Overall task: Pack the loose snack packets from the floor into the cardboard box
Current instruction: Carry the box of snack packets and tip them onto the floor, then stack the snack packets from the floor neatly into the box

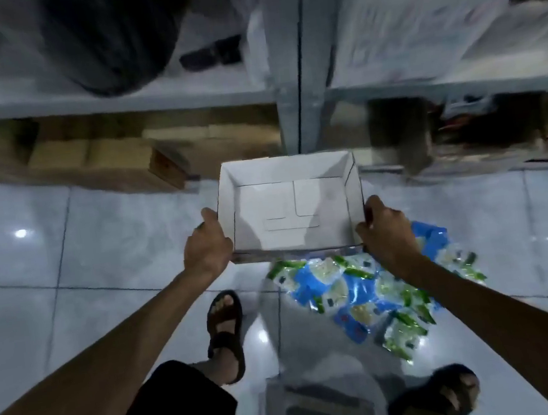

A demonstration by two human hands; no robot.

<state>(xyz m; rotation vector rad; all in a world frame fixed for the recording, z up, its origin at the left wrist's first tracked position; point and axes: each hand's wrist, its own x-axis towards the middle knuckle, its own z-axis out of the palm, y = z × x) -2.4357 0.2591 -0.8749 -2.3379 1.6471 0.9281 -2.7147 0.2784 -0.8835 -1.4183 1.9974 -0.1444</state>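
Note:
An open, empty white cardboard box (pixel 348 181) is held in the air above the tiled floor. My left hand (pixel 207 248) grips its left wall and my right hand (pixel 387 231) grips its right wall. Below the box and my right forearm, a heap of blue and green snack packets (pixel 355 294) lies on the floor. Part of the heap is hidden by my right arm.
A grey metal shelf rack (pixel 293 94) stands just beyond the box, with brown cartons (pixel 111 158) under its lowest shelf on the left. My sandalled feet (pixel 225 330) stand on the glossy tiles (pixel 113 234) on both sides of the heap.

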